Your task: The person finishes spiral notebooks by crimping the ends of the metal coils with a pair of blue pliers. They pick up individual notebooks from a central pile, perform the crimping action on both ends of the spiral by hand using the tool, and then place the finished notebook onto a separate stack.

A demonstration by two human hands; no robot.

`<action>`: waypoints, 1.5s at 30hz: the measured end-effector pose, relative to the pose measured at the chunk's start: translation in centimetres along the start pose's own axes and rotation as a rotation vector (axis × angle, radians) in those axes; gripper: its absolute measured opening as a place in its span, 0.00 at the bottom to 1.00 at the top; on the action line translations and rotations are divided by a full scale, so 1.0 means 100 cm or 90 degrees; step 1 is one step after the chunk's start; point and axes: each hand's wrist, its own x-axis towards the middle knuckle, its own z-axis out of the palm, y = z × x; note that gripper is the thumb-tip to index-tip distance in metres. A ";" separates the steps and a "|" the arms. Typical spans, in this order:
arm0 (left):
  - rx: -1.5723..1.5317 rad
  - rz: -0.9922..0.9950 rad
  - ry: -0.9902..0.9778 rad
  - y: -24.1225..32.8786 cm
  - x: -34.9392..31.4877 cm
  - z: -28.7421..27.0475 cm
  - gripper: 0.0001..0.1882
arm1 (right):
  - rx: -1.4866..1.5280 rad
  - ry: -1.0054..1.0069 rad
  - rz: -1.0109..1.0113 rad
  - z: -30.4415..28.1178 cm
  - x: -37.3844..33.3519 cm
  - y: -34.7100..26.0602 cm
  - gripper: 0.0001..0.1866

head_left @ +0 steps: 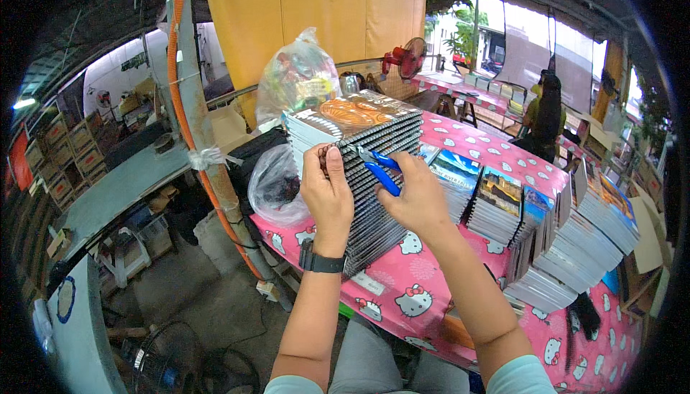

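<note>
A tall stack of spiral-bound books (374, 200) with black coils stands on the table in front of me, an orange and brown cover (359, 112) on top. My right hand (419, 196) grips blue-handled cutting pliers (382, 171), whose metal jaws are close to the top coils at the stack's near corner. Just left of the jaws, my left hand (328, 196) is held upright against that corner, thumb and fingers closed. Something dark and thin shows between those fingers, too small to name. A dark watch (321, 259) is on my left wrist.
A pink patterned tablecloth (392, 297) covers the table. Stacks of books (496, 200) and more piles (575, 250) stand to the right. Clear plastic bags (277, 185) lie at the left edge. An orange-piped post (215, 178) rises there. A person (548, 117) sits far right.
</note>
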 end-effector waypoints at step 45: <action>0.078 0.068 0.061 -0.009 0.000 -0.001 0.18 | -0.074 -0.027 -0.043 -0.001 0.000 0.000 0.22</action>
